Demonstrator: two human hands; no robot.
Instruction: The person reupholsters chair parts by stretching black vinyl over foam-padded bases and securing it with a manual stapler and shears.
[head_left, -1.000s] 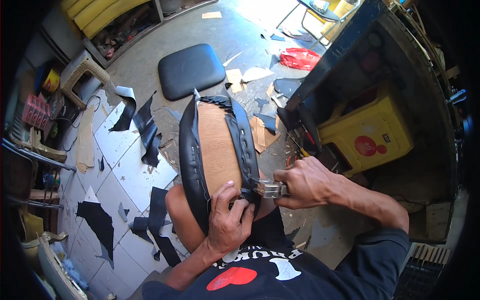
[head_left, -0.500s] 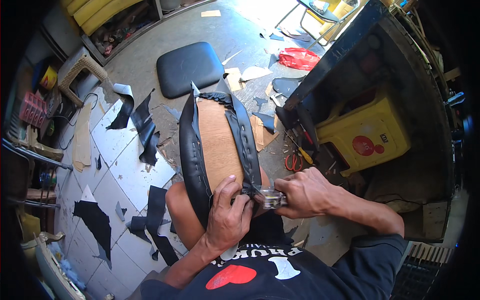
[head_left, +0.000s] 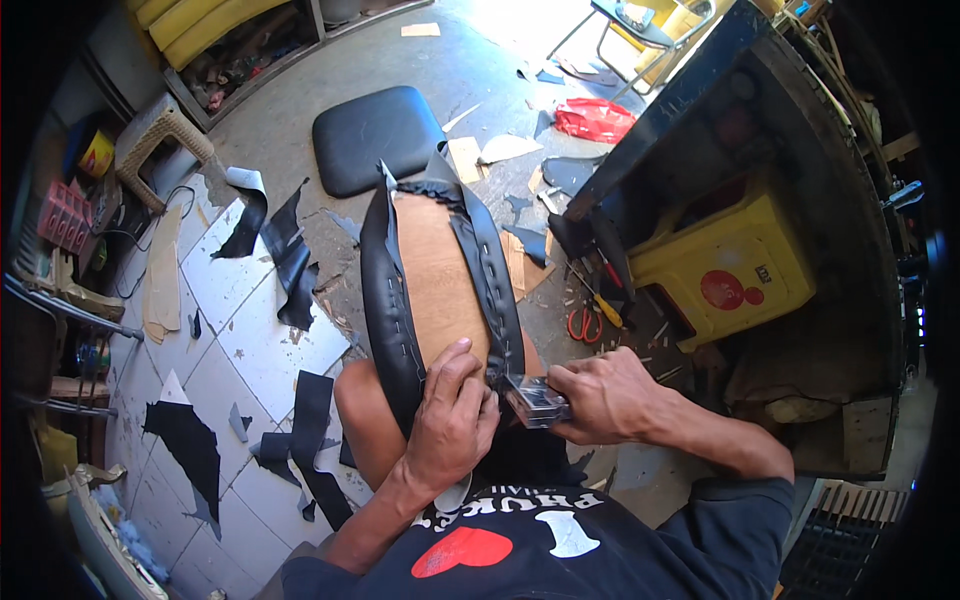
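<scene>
Our right hand (head_left: pixel 608 397) has its grip wrapped around a metal staple gun (head_left: pixel 538 402) at the right edge of the black-covered seat panel (head_left: pixel 440 270) over our legs (head_left: pixel 362 405); our left hand (head_left: pixel 448 425) touches its near end, though whether that grip pinches it we cannot tell.

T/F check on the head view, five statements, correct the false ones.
1. Right hand holds a silver metal tool. True.
2. Left hand touches the near end of the wooden panel. True.
3. Both hands grip the silver metal tool. False: only the right one does.
4. Black cover folds over both long sides of the wooden panel. True.
5. Black cover hides the panel's whole face. False: bare wood shows down the middle.
</scene>
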